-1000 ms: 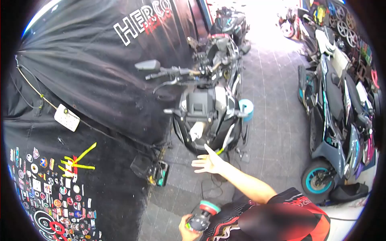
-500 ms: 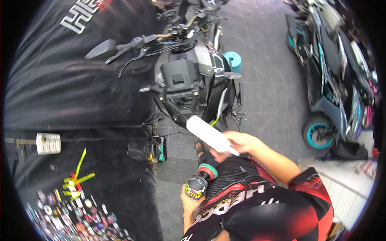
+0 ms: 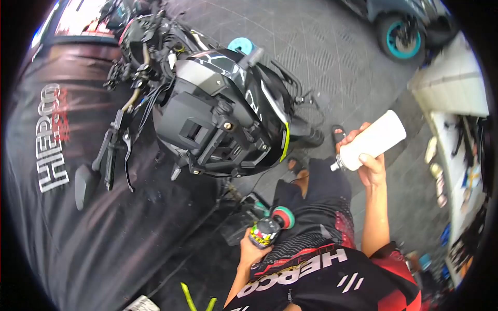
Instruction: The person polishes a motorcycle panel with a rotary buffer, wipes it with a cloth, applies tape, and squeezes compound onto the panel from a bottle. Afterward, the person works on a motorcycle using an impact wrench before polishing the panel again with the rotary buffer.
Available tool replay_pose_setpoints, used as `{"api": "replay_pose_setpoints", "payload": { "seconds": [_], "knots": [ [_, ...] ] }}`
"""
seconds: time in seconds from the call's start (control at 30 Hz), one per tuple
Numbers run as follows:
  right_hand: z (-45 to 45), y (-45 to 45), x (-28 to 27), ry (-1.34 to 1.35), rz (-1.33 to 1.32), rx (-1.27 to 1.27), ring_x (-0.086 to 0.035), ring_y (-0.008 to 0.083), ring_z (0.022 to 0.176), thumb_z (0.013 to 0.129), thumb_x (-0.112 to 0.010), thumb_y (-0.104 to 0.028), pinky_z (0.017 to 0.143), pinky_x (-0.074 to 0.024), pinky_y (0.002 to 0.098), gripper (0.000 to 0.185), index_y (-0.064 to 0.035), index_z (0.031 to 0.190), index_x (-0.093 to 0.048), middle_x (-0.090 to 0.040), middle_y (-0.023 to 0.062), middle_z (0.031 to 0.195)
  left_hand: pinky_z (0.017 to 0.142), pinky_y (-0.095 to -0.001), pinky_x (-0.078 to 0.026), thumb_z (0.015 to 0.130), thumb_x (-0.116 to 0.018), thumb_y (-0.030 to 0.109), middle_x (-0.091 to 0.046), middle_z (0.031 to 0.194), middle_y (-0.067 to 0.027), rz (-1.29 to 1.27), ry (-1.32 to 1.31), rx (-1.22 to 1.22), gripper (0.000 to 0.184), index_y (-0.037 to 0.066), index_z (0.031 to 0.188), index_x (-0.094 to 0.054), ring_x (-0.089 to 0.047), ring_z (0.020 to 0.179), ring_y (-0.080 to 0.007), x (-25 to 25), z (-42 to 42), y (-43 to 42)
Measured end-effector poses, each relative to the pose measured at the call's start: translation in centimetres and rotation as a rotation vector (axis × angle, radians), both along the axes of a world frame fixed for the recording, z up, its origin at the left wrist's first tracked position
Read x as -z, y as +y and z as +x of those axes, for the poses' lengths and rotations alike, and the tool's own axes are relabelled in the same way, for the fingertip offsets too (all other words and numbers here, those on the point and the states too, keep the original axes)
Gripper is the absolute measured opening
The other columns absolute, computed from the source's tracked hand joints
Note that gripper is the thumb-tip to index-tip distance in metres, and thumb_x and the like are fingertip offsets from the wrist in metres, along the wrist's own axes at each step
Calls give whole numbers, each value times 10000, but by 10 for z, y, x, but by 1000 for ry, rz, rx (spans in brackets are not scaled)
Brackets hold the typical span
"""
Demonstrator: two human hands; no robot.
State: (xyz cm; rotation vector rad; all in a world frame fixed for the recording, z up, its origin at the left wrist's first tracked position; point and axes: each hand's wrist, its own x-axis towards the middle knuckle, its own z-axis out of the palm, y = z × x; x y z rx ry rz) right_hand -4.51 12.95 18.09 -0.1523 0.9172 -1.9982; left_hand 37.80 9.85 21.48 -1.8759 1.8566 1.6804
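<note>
My left hand (image 3: 252,253) is wrapped round a small polisher (image 3: 264,232) with a dark body and a bright printed label. Its round red and green pad (image 3: 284,217) faces away to the right, in front of my shirt. Out to the right, my right hand (image 3: 372,168) grips a white squeeze bottle (image 3: 374,139). The bottle is tilted, with its narrow nozzle (image 3: 336,166) pointing down and left, apart from the pad. Beyond both hands stands a dark motorcycle (image 3: 207,129) with a yellow-green strip on its side.
A black printed curtain (image 3: 104,228) hangs at the left. Behind the motorcycle is a light-blue cylinder (image 3: 241,45). A scooter wheel with a teal rim (image 3: 402,41) stands at the upper right. White shelving (image 3: 441,150) runs along the right. Grey tiles (image 3: 332,62) cover the floor.
My view has turned, and the motorcycle looks larger and further left. My right hand has carried the bottle to the right, away from the polisher. My left hand still holds the polisher.
</note>
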Motion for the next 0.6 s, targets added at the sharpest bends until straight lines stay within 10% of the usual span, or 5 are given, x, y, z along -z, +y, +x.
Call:
{"api": "replay_pose_setpoints", "payload": {
  "seconds": [0.27, 0.6],
  "knots": [
    [191, 74, 258, -1099, 237, 225, -677, 259, 761, 905, -684, -345, 746, -592, 448, 377, -35, 1103, -605, -671, 110, 881, 932, -412, -541, 621, -937, 314, -739, 1081, -218, 163, -409, 620, 764, 4, 1240, -614, -722, 1030, -348, 92, 14, -16],
    [305, 216, 329, -1232, 621, 270, -625, 176, 576, 873, -678, -679, 559, -549, 318, 634, -58, 995, -637, -616, 40, 712, 866, -519, -563, 669, -832, 367, -718, 960, -293, 374, -718, 916, 816, 37, 1349, -525, -698, 937, -472, 151, 24, 71]
  ]
}}
